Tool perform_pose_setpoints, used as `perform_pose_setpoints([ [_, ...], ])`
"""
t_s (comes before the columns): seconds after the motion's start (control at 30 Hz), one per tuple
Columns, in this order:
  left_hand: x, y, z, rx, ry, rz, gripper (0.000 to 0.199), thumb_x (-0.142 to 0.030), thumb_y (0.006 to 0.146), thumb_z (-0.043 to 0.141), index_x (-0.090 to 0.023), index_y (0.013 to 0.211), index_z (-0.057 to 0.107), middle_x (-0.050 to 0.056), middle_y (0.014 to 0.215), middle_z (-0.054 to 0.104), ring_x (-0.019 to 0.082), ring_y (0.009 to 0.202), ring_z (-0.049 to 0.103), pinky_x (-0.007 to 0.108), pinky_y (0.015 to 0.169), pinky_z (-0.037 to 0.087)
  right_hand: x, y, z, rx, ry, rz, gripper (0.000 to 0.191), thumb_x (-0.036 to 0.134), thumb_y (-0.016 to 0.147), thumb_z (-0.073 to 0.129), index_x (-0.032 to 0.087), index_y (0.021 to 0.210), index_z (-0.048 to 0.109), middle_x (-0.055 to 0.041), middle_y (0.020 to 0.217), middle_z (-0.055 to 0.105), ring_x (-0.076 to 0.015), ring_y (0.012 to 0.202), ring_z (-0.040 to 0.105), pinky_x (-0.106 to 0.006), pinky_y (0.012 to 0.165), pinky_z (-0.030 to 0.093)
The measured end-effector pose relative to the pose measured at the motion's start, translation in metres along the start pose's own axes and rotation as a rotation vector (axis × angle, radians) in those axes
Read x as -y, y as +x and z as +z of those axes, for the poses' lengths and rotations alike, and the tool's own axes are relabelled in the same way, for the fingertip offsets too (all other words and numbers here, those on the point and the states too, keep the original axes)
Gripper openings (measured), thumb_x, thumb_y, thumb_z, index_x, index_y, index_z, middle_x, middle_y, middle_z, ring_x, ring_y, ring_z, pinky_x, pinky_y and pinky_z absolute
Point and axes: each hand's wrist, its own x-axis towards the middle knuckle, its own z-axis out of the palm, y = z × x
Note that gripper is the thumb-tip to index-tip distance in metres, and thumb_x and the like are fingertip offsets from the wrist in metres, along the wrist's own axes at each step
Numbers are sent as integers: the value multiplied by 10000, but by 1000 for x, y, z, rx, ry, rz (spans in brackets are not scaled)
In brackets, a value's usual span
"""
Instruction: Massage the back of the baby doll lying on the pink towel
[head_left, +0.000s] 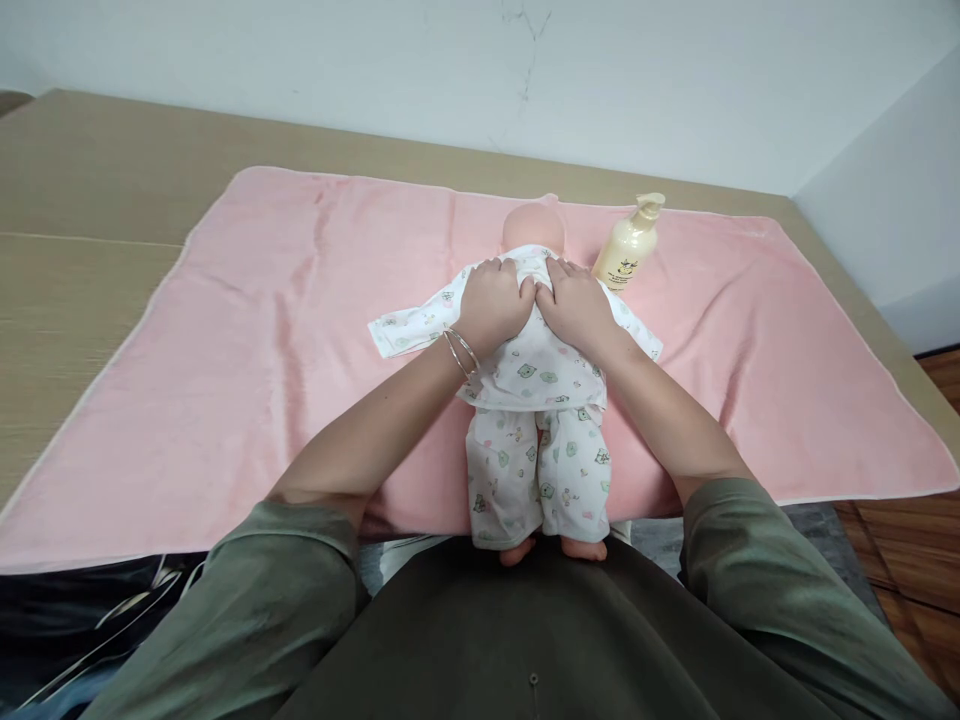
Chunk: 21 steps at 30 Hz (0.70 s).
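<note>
A bald baby doll [532, 228] in white printed pajamas [536, 370] lies on a pink blanket [315, 400], head away from me; its face does not show. My left hand [495, 303] rests flat on the left side of the doll's upper body, a bracelet [461, 355] on that wrist. On the right side of the upper body lies my right hand [576, 303], also flat. The two thumbs nearly meet at the middle. Both hands have their fingers stretched toward the doll's shoulders. Small bare feet [583, 549] stick out at the near edge.
A cream-coloured pump bottle [628, 243] is on the blanket, right of the doll's head. Beneath the blanket is a wooden table [105, 180], its far side by a white wall [360, 70]. Dark items with cords [112, 620] are below the table at lower left.
</note>
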Motion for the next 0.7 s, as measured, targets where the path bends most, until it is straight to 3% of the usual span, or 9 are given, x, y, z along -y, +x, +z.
perform_pose_setpoints([
  [0.23, 3, -2, 4, -42, 26, 17, 397, -324, 1038, 354, -110, 1183, 654, 233, 1196, 713, 357, 1179, 639, 494, 1091, 477, -12, 6, -12, 75, 70, -19, 553, 336, 1080, 370, 30, 1513, 526, -242, 1521, 612, -378, 1403, 573, -507, 1182, 435],
  [0.33, -2, -8, 2, -72, 38, 28, 384, -310, 1044, 360, -113, 1172, 663, 240, 1196, 711, 370, 1195, 636, 500, 1076, 487, -23, 10, -17, 144, 139, 0, 612, 445, 1100, 374, 73, 1575, 477, -217, 1559, 590, -381, 1389, 594, -496, 1129, 486],
  [0.4, -6, -11, -1, -82, 38, 42, 378, -280, 1043, 351, -115, 1130, 681, 237, 1165, 718, 374, 1198, 640, 505, 1065, 493, -23, 10, -17, 130, 102, -13, 622, 434, 1113, 353, 42, 1586, 447, -239, 1576, 565, -386, 1422, 566, -504, 1159, 459],
  [0.7, -4, -4, -15, 15, -20, -39, 331, -317, 999, 426, -160, 956, 715, 183, 1049, 753, 339, 1062, 687, 436, 966, 535, 16, -15, -15, 46, -158, 28, 514, 268, 1118, 293, -59, 1397, 576, -322, 1408, 644, -396, 1365, 587, -476, 1167, 417],
])
